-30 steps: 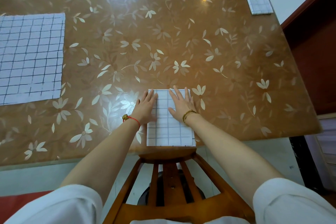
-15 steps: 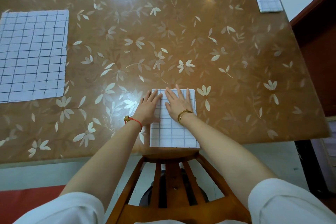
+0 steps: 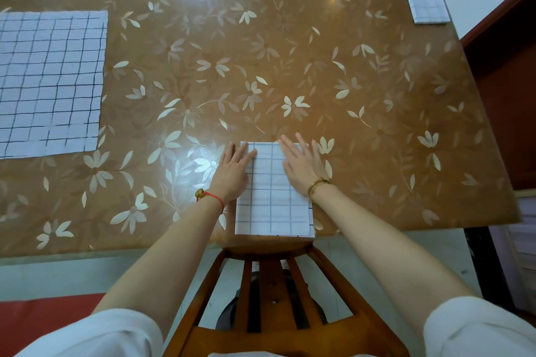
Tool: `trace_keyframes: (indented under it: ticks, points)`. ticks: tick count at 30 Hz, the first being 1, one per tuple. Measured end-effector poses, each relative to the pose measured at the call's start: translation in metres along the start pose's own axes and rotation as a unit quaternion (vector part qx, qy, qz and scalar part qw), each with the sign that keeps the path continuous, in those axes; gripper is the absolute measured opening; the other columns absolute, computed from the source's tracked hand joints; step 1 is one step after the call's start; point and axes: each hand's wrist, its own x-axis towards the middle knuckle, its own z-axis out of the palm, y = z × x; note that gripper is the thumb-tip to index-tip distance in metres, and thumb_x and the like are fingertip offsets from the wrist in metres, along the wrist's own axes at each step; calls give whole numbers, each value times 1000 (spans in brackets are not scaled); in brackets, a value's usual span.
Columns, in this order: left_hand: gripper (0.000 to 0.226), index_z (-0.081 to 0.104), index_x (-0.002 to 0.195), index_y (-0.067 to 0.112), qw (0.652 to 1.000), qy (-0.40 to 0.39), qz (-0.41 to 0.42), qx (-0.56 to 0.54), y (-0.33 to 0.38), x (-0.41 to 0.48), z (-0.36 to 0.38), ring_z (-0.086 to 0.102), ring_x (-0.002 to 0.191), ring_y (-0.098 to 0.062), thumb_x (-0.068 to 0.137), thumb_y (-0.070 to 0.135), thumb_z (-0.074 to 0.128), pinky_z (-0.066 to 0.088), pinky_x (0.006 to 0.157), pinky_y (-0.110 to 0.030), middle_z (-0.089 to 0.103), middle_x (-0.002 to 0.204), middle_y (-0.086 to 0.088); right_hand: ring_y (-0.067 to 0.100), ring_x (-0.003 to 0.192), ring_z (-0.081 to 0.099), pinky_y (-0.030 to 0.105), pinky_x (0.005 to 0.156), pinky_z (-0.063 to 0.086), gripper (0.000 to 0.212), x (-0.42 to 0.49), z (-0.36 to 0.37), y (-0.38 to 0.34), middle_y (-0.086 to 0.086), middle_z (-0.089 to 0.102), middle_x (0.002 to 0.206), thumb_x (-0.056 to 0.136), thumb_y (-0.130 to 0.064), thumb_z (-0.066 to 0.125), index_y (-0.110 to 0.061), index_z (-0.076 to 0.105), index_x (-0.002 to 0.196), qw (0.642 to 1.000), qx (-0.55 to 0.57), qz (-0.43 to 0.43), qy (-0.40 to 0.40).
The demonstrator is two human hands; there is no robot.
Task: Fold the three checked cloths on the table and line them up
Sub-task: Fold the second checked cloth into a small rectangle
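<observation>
Table (image 3: 290, 52): flat cloth (image 3: 49, 81) lies unfolded at the left edge, nearer your left hand (image 3: 232, 174). Folded cloth (image 3: 272, 206) sits at the near edge, long axis pointing away from you. Small cloth (image 3: 427, 1) is parked at the far right corner. Both hands, right hand (image 3: 301, 168) included, press the folded cloth, fingers straight and slightly spread. Open surface ahead and right.
</observation>
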Motion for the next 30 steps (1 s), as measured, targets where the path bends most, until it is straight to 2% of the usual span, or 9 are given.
trace_keyframes:
  ticks: [4, 10, 17, 20, 24, 28, 30]
  points:
    - [71, 22, 156, 24, 1000, 5, -9, -7, 0, -1, 0, -4, 151, -34, 93, 3, 48, 6, 121, -47, 9, 165, -4, 23, 150, -3, 54, 120, 3, 54, 22, 0, -33, -11, 4, 163, 104, -25, 23, -22, 5, 156, 997, -18, -68, -41]
    - [66, 23, 156, 18, 999, 30, -11, -36, -1, -11, 3, -3, 152, -29, 97, 7, 49, 4, 122, -44, 12, 165, 0, 23, 150, -9, 56, 119, 0, 55, 23, 4, -40, -16, -3, 162, 105, -23, 19, -26, -2, 155, 996, -30, -46, -73]
    - [64, 22, 156, 12, 996, 21, 14, -83, -7, -61, 12, -1, 153, -21, 99, 15, 51, 1, 123, -37, 16, 164, 0, 24, 149, -12, 57, 118, -4, 57, 25, 4, -40, -18, -8, 161, 104, -21, 19, -27, -5, 155, 994, -24, -40, -94]
    - [58, 29, 154, 15, 994, 23, 13, -104, -7, -91, 18, 2, 152, -21, 100, 20, 51, -2, 121, -33, 22, 162, 2, 24, 149, -13, 58, 117, -5, 57, 26, 5, -39, -18, -9, 161, 104, -21, 19, -28, -6, 155, 994, -20, -41, -102]
    - [53, 37, 149, 20, 996, 27, 66, -59, -8, -127, 26, 11, 152, -22, 99, 20, 53, 10, 124, -43, 33, 157, 3, 25, 149, -13, 59, 117, -4, 56, 26, 4, -39, -18, -9, 161, 104, -23, 18, -28, -6, 155, 993, -31, -44, -105]
    - [32, 67, 124, 17, 989, 90, 110, -28, -6, -148, 29, 31, 141, -18, 93, 14, 64, 10, 119, -27, 61, 135, 3, 25, 149, -13, 59, 117, -5, 56, 25, 3, -41, -17, -9, 161, 104, -25, 17, -27, -6, 155, 993, -34, -39, -109]
    - [24, 73, 116, 16, 991, 84, 95, -51, -5, -153, 28, 38, 135, -19, 93, 14, 64, 22, 116, -25, 66, 127, 4, 25, 149, -13, 60, 117, -5, 55, 25, 2, -42, -16, -9, 161, 104, -25, 17, -27, -6, 155, 992, -39, -37, -111]
